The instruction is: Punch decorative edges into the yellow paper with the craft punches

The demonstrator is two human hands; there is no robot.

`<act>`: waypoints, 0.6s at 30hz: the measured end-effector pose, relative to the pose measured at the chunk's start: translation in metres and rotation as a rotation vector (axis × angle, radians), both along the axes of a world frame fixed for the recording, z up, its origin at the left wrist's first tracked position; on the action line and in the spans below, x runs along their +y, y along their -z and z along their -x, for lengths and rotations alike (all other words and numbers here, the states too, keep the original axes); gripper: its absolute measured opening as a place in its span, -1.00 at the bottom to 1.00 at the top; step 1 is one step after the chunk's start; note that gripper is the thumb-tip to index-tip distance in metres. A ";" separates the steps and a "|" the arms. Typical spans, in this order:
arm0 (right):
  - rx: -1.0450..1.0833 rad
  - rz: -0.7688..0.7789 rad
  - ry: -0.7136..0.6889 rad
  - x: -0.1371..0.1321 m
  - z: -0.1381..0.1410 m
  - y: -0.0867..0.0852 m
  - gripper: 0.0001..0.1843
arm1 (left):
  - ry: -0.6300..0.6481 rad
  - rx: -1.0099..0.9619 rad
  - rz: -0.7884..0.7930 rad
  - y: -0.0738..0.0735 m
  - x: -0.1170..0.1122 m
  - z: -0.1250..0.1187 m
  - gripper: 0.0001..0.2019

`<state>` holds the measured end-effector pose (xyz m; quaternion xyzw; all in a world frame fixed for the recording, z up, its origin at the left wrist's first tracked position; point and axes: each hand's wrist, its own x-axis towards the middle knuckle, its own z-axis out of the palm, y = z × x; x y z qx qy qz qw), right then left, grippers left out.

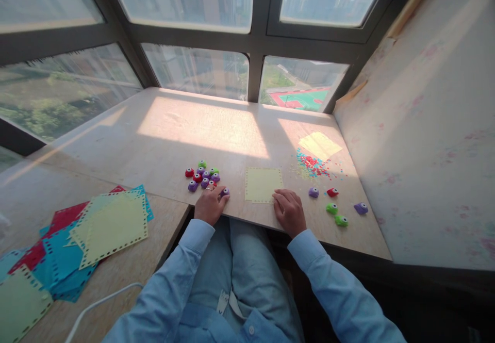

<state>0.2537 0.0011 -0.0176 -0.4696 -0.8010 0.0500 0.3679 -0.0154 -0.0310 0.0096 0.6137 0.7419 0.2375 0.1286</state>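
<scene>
My left hand (210, 205) is closed around a small purple craft hole punch (225, 192) at the front edge of the table. Just beyond it sits a cluster of red, green and purple hole punches (201, 174), each with a round white top. A pale yellow sheet of paper (264, 184) lies flat between my hands, with a row of punched holes along its edges. My right hand (289, 210) rests at the sheet's lower right corner, fingers curled together on its edge; the fingertips are partly hidden.
More hole punches (331, 208) stand at the right. Behind them lie loose paper bits (312, 164) and a yellow sheet (320, 145). Punched red, blue and yellow sheets (116, 224) are piled at the left, near a white cable (102, 297). A papered wall (433, 152) bounds the right side.
</scene>
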 end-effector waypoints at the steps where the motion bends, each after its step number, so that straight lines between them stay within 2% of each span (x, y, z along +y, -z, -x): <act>1: 0.007 -0.003 0.000 0.000 0.000 0.000 -0.76 | -0.016 0.036 0.018 -0.001 0.001 -0.002 -0.71; 5: 0.052 -0.006 0.006 0.001 -0.001 0.000 -0.76 | -0.103 0.101 0.068 -0.007 0.004 -0.006 -0.61; 8: 0.157 -0.001 0.062 0.004 -0.004 0.003 -0.76 | -0.132 0.128 0.030 -0.012 0.004 -0.010 -0.58; 11: 0.349 0.053 0.246 0.008 -0.008 0.008 -0.74 | -0.058 0.152 -0.024 -0.013 0.005 -0.018 -0.68; 13: 0.491 0.118 0.360 0.010 -0.011 0.011 -0.70 | 0.017 0.136 -0.002 -0.011 0.005 -0.024 -0.73; 18: 0.662 0.205 0.434 0.013 -0.012 0.013 -0.67 | 0.116 0.154 0.156 -0.009 0.009 -0.039 -0.73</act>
